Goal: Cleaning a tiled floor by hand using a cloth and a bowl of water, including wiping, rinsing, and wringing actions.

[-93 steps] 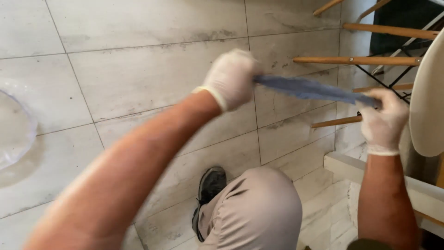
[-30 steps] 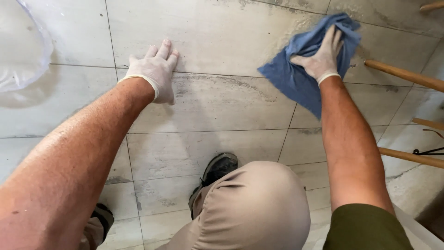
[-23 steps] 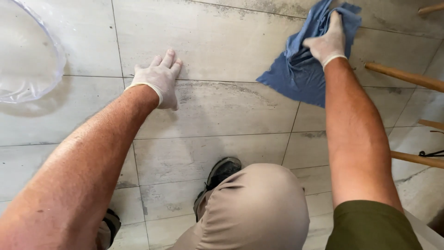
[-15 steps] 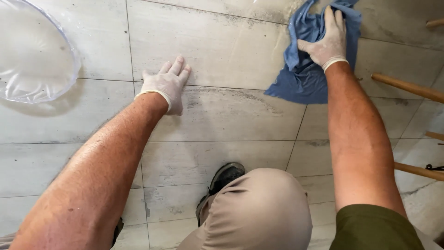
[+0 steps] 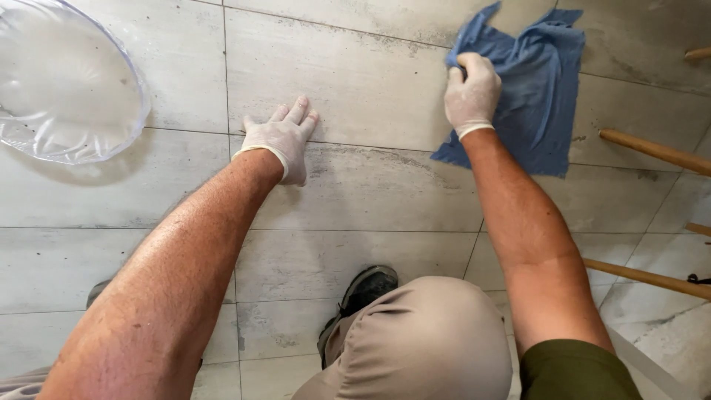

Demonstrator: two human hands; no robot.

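A blue cloth [image 5: 537,96] lies spread on the grey tiled floor [image 5: 370,81] at the upper right. My right hand [image 5: 471,92], in a white glove, presses down on the cloth's left part with its fingers curled into the fabric. My left hand [image 5: 283,137], also gloved, rests flat on a tile with fingers apart and holds nothing. It lies well left of the cloth.
A clear plastic basin [image 5: 63,81] sits at the upper left. Wooden chair legs [image 5: 655,152] slant in from the right edge. My bent knee in beige trousers [image 5: 422,341] and a dark shoe [image 5: 363,292] fill the lower middle.
Three seconds ago both hands held the cloth stretched in the air. Since then the left hand went flat on the floor and the right hand slid the cloth across the tile.
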